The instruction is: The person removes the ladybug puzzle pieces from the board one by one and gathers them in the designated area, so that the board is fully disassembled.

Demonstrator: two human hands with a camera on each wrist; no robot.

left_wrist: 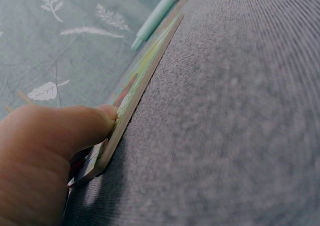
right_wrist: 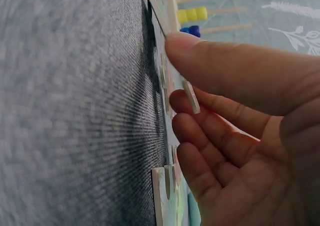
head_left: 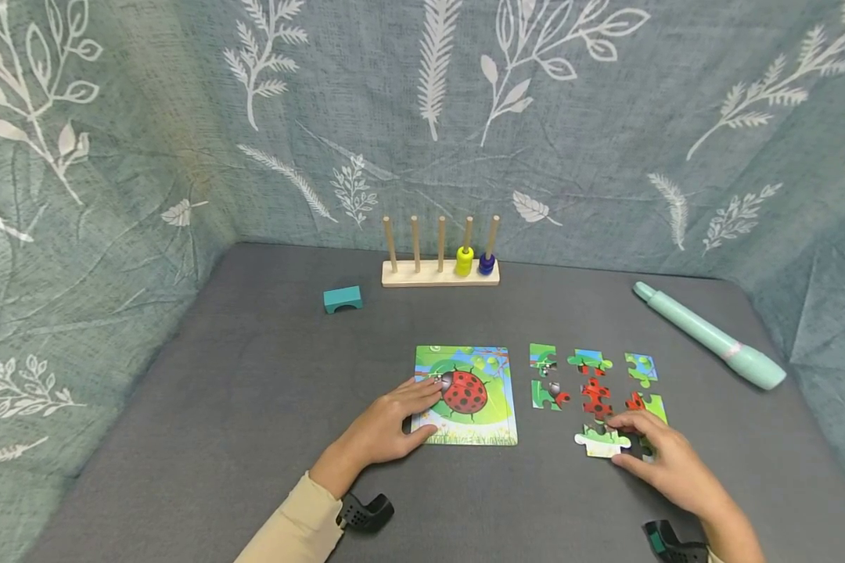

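Observation:
A square puzzle board (head_left: 494,426) printed with a red ladybug lies flat in the middle of the table. My left hand (head_left: 387,422) rests on its left side, fingers stretched over the picture; in the left wrist view the thumb (left_wrist: 95,121) presses near the board's edge. To the right, my right hand (head_left: 676,465) pinches a white-and-green puzzle piece (head_left: 602,444) between thumb and fingers. That piece looks tilted off the table in the right wrist view. Above it lies a red spotted puzzle piece (head_left: 596,399). A green puzzle piece (head_left: 655,407) is partly hidden behind the right hand.
More loose pieces lie beside the board, including a green corner piece (head_left: 542,356) and a blue-green one (head_left: 641,367). Behind stand a wooden peg rack (head_left: 422,275) with yellow and blue rings and a teal arch block (head_left: 342,298). A mint-green stick (head_left: 707,332) lies far right.

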